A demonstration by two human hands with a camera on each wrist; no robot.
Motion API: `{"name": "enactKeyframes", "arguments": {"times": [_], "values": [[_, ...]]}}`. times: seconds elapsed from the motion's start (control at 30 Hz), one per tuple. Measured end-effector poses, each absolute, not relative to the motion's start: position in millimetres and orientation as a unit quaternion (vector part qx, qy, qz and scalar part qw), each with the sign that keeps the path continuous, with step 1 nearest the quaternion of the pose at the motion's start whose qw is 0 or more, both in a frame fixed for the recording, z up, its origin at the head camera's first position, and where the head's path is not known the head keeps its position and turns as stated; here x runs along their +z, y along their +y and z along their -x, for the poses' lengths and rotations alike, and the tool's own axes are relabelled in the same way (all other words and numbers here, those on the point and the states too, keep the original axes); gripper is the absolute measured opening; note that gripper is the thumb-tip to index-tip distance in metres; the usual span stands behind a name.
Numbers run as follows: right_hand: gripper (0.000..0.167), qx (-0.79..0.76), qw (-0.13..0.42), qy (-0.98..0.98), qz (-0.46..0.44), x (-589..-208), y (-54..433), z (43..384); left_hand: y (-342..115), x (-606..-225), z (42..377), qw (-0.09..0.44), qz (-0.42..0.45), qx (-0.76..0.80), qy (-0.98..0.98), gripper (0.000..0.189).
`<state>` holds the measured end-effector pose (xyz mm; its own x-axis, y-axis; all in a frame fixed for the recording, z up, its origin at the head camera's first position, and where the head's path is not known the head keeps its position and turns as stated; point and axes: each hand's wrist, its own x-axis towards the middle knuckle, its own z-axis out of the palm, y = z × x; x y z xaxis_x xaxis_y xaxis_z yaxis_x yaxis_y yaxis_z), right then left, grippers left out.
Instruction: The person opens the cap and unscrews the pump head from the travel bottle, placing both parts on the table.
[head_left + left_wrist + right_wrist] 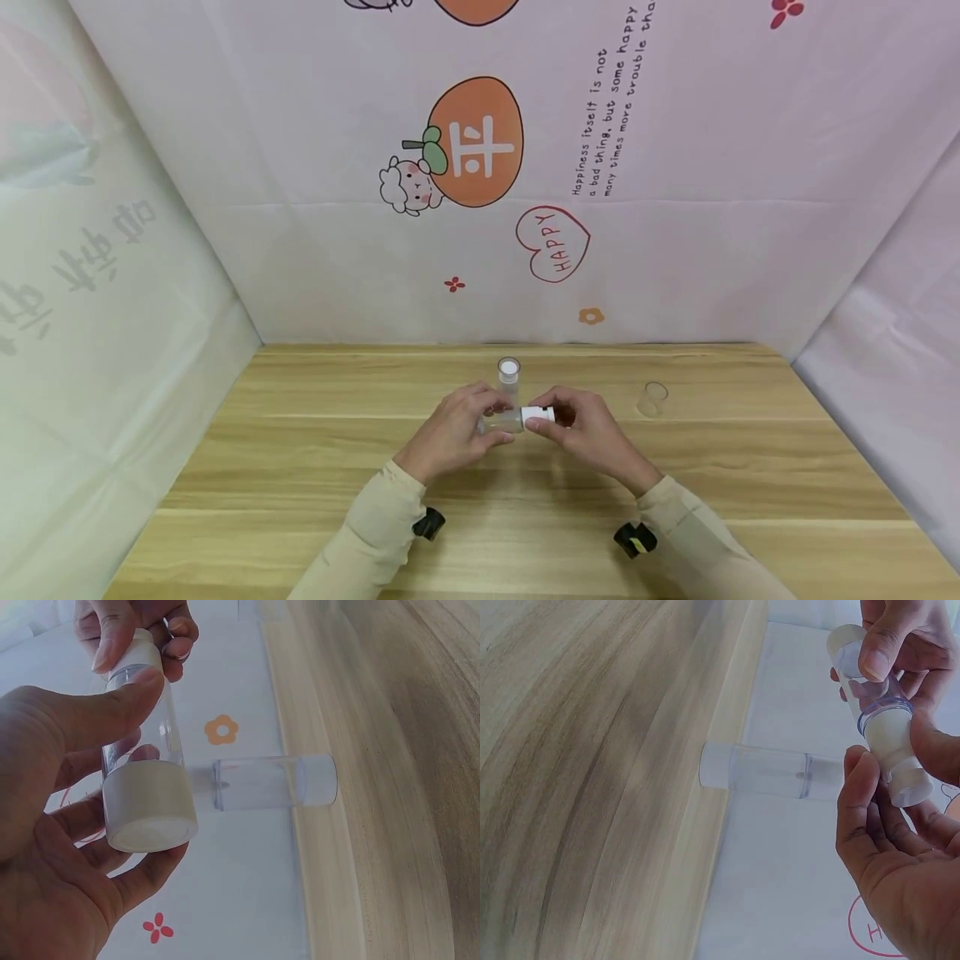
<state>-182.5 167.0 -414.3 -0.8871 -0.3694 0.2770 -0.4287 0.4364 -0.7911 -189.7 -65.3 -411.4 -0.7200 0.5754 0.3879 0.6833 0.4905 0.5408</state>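
My left hand grips a clear pump bottle around its body, with the bottle lying sideways above the table. Its thick white base faces the left wrist camera. At the other end, my right hand pinches the white pump head between thumb and fingers. The pump head sits at the bottle's collar. Just behind the hands stands a second clear bottle, upright on a white base; the held bottle overlaps its lower part in the head view.
A small clear cap stands on the wooden table to the right, beyond the right hand. Behind the table hangs a white printed cloth, and more pale cloth closes off both sides.
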Motion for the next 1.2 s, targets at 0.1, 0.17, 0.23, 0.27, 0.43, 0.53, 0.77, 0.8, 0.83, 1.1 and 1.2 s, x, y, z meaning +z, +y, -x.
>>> {"name": "enactKeyframes", "arguments": {"times": [0.1, 0.17, 0.23, 0.27, 0.43, 0.53, 0.77, 0.8, 0.83, 1.1, 1.2], "values": [[0.018, 0.474, 0.032, -0.849, -0.231, -414.0, 166.6, 182.4, -65.3, -411.5, 189.4, 0.073, 0.366, -0.347, -0.860, 0.034], [0.019, 0.475, 0.032, -0.849, -0.231, -413.2, 166.5, 181.7, -65.5, -411.4, 189.1, 0.069, 0.364, -0.350, -0.860, 0.034], [0.020, 0.478, 0.033, -0.846, -0.233, -412.8, 166.6, 181.1, -65.6, -411.2, 188.7, 0.065, 0.361, -0.353, -0.861, 0.034], [0.020, 0.481, 0.033, -0.844, -0.236, -412.9, 166.7, 180.9, -65.7, -411.1, 188.7, 0.064, 0.360, -0.354, -0.861, 0.034], [0.021, 0.489, 0.040, -0.834, -0.252, -414.8, 166.5, 181.1, -66.0, -410.9, 188.6, 0.061, 0.357, -0.357, -0.861, 0.034], [0.023, 0.492, 0.040, -0.830, -0.258, -415.3, 166.1, 181.2, -66.3, -411.3, 188.6, 0.055, 0.356, -0.360, -0.861, 0.034], [0.029, 0.503, 0.031, -0.821, -0.269, -414.0, 167.3, 179.5, -66.2, -412.5, 188.9, 0.048, 0.353, -0.367, -0.859, 0.035], [0.029, 0.504, 0.030, -0.820, -0.271, -414.1, 167.5, 179.6, -66.3, -412.4, 188.8, 0.048, 0.352, -0.366, -0.860, 0.035], [0.029, 0.505, 0.029, -0.819, -0.271, -414.0, 167.6, 179.5, -66.2, -412.3, 188.9, 0.048, 0.353, -0.366, -0.860, 0.035], [0.014, 0.516, 0.023, -0.817, -0.257, -416.0, 167.3, 181.2, -67.1, -410.5, 188.3, 0.046, 0.353, -0.367, -0.860, 0.033], [0.009, 0.517, 0.025, -0.817, -0.254, -416.6, 166.9, 181.8, -67.6, -410.2, 188.8, 0.044, 0.353, -0.371, -0.858, 0.034]]}}
